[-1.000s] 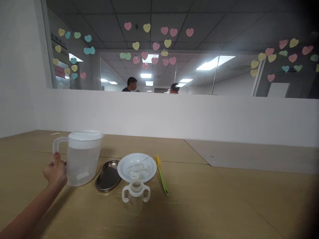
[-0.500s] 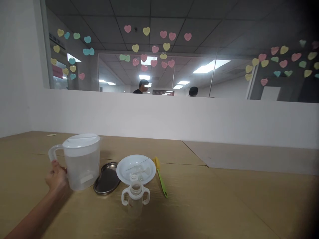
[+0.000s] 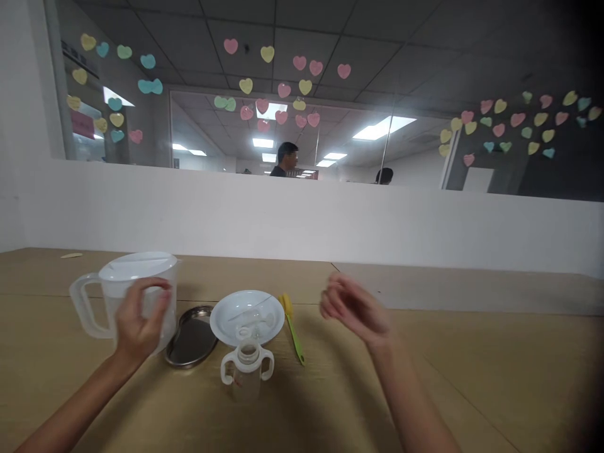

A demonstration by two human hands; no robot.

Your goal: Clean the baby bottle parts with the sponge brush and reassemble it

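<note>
My left hand [image 3: 140, 321] hovers in front of the clear plastic jug [image 3: 111, 308] with its white lid, fingers bent in a loose curve and nothing held. The jug's handle points left. To the right of the bottle, my right hand [image 3: 353, 308] is in the air, slightly blurred, its fingers loosely curled and empty. Between the hands stands a baby bottle [image 3: 248, 377] with two white handles, upright and without a cap. Just behind it a white bowl [image 3: 221, 321] contains clear and white bottle parts [image 3: 257, 321].
A kidney-shaped metal tray [image 3: 192, 340] lies between the jug and the bowl. Right of the bowl is a green-handled brush [image 3: 296, 340] with a yellow head. The brown table [image 3: 448, 377] meets a white wall [image 3: 283, 220] below a window, behind which people are visible.
My left hand has let go of the jug's handle and moved right, in front of the jug. My right hand has come into view. The camera has turned slightly right.
</note>
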